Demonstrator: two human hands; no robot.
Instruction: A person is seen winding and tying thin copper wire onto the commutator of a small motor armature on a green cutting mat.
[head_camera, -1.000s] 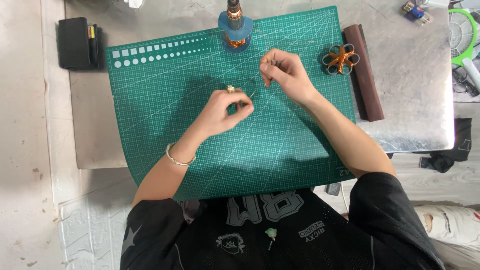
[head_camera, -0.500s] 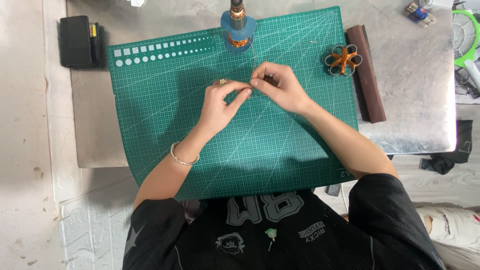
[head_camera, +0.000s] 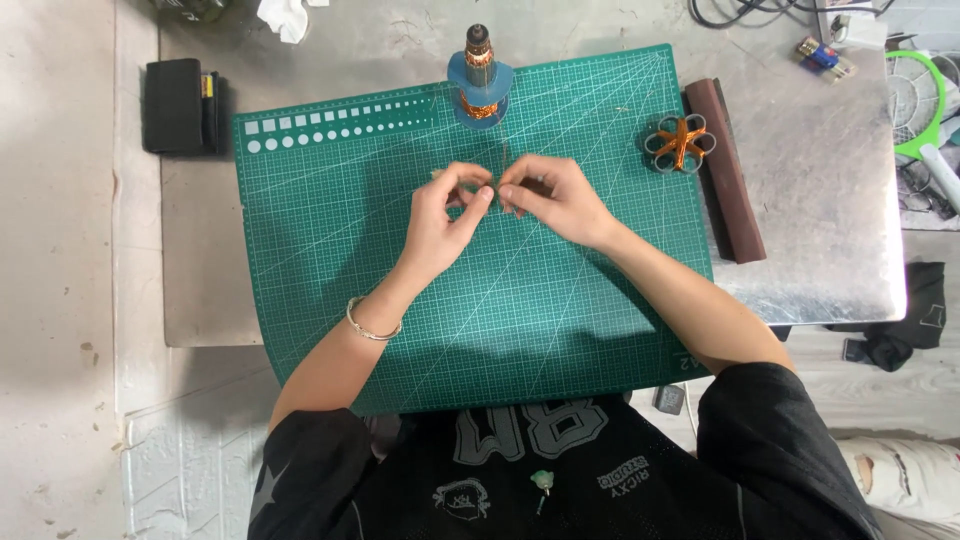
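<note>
Steel-grey and scuffed, the metal bench fills most of what I see from the head camera, and over its middle lies the large green cutting mat with a white grid, its near edge hanging past the bench toward me. Along the mat's right edge lies a long dark brown bar, and on the bench's left side, apart from the mat, sits a black rectangular case. At the far edge of the mat stands an upright blue spool wound with copper wire.

My left hand and my right hand meet over the middle of the mat, just in front of that spool. I wear a thin silver bangle on the left wrist. Near the brown bar, on the mat's far right corner, rests a small grey flower-shaped ring piece wrapped with copper wire.

Smallest of all is the fine strand of wire between the two hands: the left thumb and forefinger are pinched together on it, and the right fingers are closed on its other side, held just above the mat. It is too thin for me to make out more.
</note>
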